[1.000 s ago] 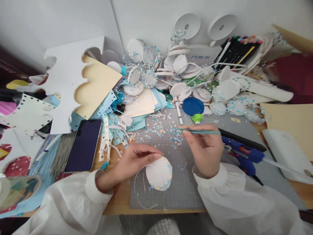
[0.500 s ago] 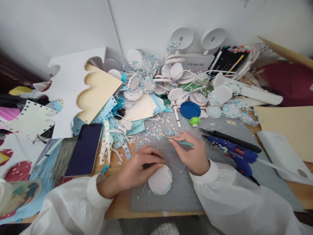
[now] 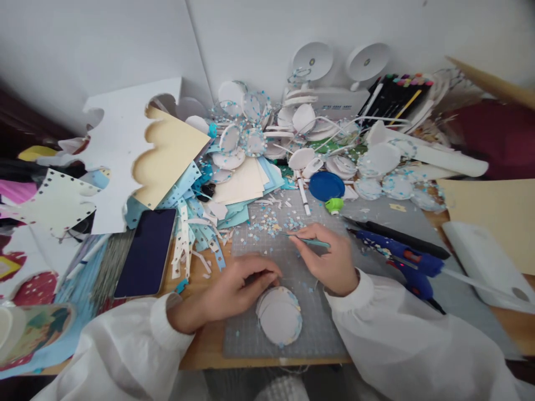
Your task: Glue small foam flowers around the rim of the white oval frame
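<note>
In my right hand [image 3: 328,257], thin teal tweezers [image 3: 311,241] are pinched between thumb and fingers. Their tips point left, at the edge of a scatter of tiny blue, white and cream paper pieces [image 3: 267,223] on the grey cutting mat [image 3: 301,345]. My left hand [image 3: 240,287] is closed, thumb against curled fingers, just above a white disc [image 3: 279,323]; whatever the fingertips hold, if anything, is too small to make out. Small coloured pieces line the disc's rim. Behind its upper left edge another round layer shows, overlapping it.
A blue glue gun [image 3: 401,253] and a black pen-like tool [image 3: 405,238] lie right of my right hand. A phone [image 3: 146,250] and cut paper strips [image 3: 188,239] are at left. Decorated white discs [image 3: 254,142] pile up behind, near a blue lid [image 3: 326,186] and white marker [image 3: 304,195].
The disc has shifted slightly toward me and right, and an overlapping round layer now shows behind it. My left fingers have drawn together above it. My right hand stays almost still with the tweezers.
</note>
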A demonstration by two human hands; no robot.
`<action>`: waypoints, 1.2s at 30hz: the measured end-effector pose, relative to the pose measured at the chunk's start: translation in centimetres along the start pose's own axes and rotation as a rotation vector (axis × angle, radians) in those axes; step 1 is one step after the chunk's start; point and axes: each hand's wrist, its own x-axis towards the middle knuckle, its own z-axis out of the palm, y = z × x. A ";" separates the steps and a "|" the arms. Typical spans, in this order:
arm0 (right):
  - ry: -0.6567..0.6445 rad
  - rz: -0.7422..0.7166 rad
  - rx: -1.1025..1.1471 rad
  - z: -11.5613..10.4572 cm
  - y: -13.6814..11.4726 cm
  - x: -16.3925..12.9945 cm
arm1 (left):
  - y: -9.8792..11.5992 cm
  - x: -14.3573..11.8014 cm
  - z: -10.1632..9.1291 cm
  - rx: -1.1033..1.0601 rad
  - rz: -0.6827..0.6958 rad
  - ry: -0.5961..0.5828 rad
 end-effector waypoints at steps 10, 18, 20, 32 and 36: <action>0.052 0.110 0.579 -0.7 -1.3 0.1 | 0.0 0.5 0.2 -0.362 -0.134 0.276; -0.018 0.059 0.608 -1.0 -2.0 -0.4 | -0.2 0.3 0.1 -0.382 -0.146 0.253; -0.021 0.046 0.610 -1.0 -2.0 -0.5 | -0.1 0.3 0.0 -0.369 -0.160 0.237; -0.011 0.098 0.597 -1.0 -2.3 -0.6 | 0.4 0.5 -0.4 -0.400 -0.150 0.232; -0.009 0.094 0.618 -1.0 -2.1 -0.7 | 0.4 0.5 -0.5 -0.411 -0.168 0.207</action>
